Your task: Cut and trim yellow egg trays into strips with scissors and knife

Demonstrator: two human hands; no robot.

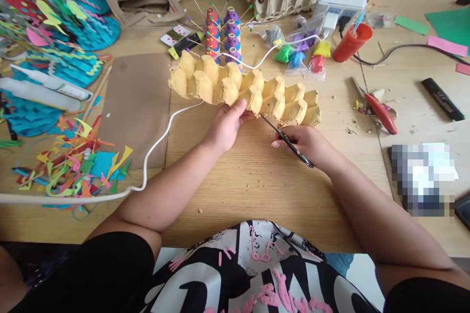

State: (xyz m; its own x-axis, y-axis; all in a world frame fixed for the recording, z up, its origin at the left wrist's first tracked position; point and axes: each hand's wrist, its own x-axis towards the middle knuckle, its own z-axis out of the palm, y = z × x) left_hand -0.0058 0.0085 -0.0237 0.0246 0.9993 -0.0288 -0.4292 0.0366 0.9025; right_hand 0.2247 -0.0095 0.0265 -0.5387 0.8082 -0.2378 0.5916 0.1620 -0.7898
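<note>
A long strip of yellow egg carton, two rows of cups wide, is held up over the table, cups facing up and away. My left hand pinches its near edge at about the middle, thumb on top. In my right hand is a pair of dark scissors, fingers wrapped round the handles. The blades point up and left, their tips at the carton's near edge just right of my left hand. How far the blades are apart cannot be made out. Small yellow crumbs lie on the wood below.
A white cable crosses the left side. Brown cardboard and colourful paper scraps lie left. Painted carton pieces with pins stand behind. Bagged clay, a red cup and a red-handled cutter are right; a power strip sits behind.
</note>
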